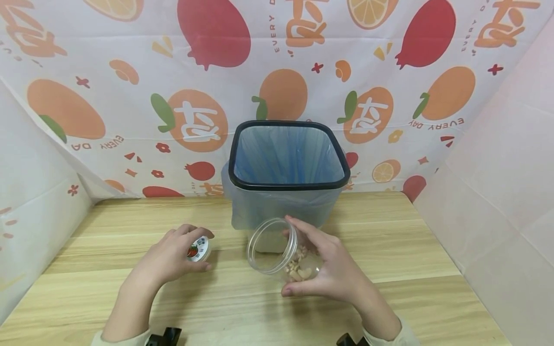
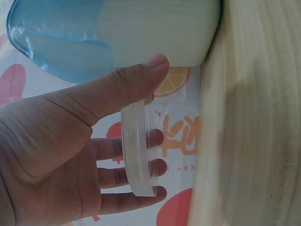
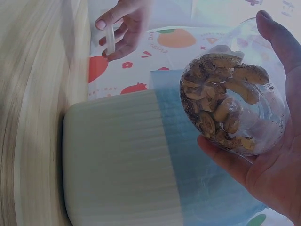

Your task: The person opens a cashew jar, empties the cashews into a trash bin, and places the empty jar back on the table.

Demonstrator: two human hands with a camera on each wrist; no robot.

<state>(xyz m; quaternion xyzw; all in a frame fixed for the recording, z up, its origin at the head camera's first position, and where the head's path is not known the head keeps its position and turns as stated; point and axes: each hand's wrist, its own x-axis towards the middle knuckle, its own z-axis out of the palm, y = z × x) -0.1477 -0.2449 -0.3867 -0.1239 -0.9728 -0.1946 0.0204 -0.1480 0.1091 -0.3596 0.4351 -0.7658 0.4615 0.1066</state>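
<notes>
Clear plastic forms the jar [image 1: 292, 259], just below the centre of the head view, tilted with its uncovered mouth towards the left of the frame. The right hand [image 1: 329, 266] clasps its body from the right, presumably to leave that mouth free. Lower left of centre, the left hand [image 1: 173, 257] pinches a lid [image 1: 199, 249], well apart from the jar. At the centre stands a bin [image 1: 287, 186], its black rim probably keeping the blue liner [image 1: 285, 156] spread.

Mid-frame in the left wrist view, thumb and fingers clamp the lid by its edge, perhaps because that leaves its faces uncovered.

Upper right in the right wrist view, nut-like pieces [image 3: 209, 94] crowd the jar's left side, nearer the tabletop [image 3: 30, 141], likely settled there by the tilt.
</notes>
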